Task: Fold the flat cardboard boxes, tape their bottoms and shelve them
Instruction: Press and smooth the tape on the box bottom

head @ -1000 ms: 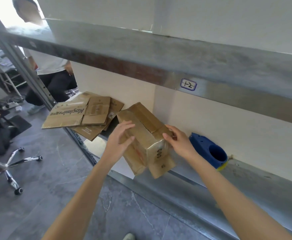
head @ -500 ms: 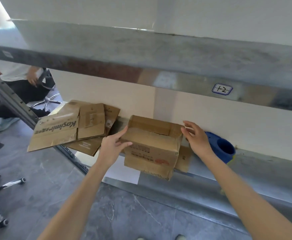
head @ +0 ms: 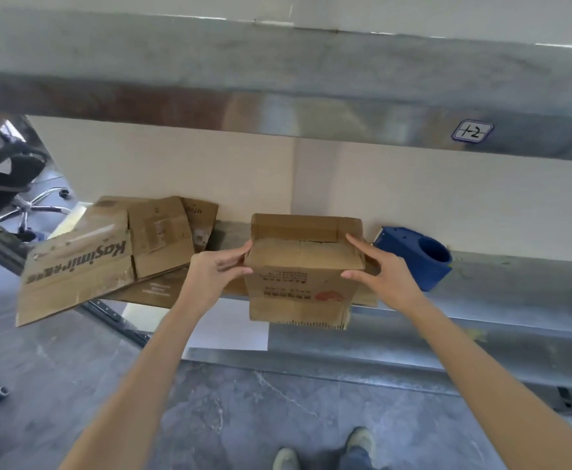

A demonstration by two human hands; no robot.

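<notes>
The left hand (head: 216, 271) and right hand (head: 384, 278) grip opposite sides of the folded cardboard box (head: 299, 283), with the flat cardboard boxes (head: 108, 256) to its left and a blue tape dispenser (head: 413, 257) just to its right.

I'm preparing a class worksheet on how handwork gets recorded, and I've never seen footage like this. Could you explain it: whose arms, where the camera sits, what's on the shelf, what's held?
No machine here: these are a person's two bare arms, filmed by one wide-angle camera worn on their head, looking forward and down. That is why their shoes show on the floor. The left hand and right hand hold a folded box from either side, each grip at an upper corner, at the front edge of a metal shelf. Left of it on the shelf lies a stack of flat cardboard boxes; right of it sits a blue tool, probably a tape dispenser. The shelf above carries a label reading 1-2.
</notes>
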